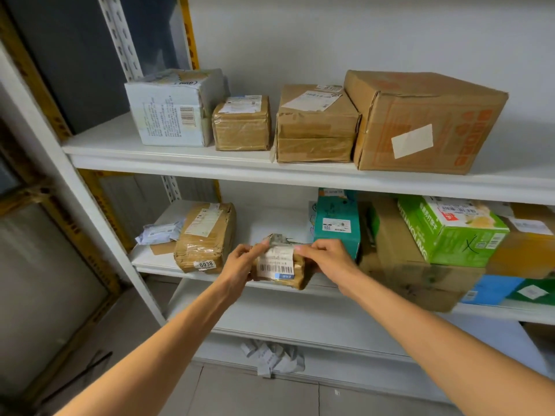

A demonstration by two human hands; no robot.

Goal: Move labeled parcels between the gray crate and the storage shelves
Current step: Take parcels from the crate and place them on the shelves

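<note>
Sticker [206, 264] "0038" on brown taped parcel [207, 232], middle shelf [153, 263].

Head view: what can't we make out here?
No gray crate in the head view.
Ends of the small parcel: covered by left hand and right hand; its label text is too small.
Rightmost brown box on the middle shelf: cut by the frame edge.
Crumpled gray bags below: blurred.

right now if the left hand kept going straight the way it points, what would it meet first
The left hand grips the small brown parcel with the barcode label; pushing on, it would likely meet the upright teal cardboard box behind, though depth is unclear.
</note>
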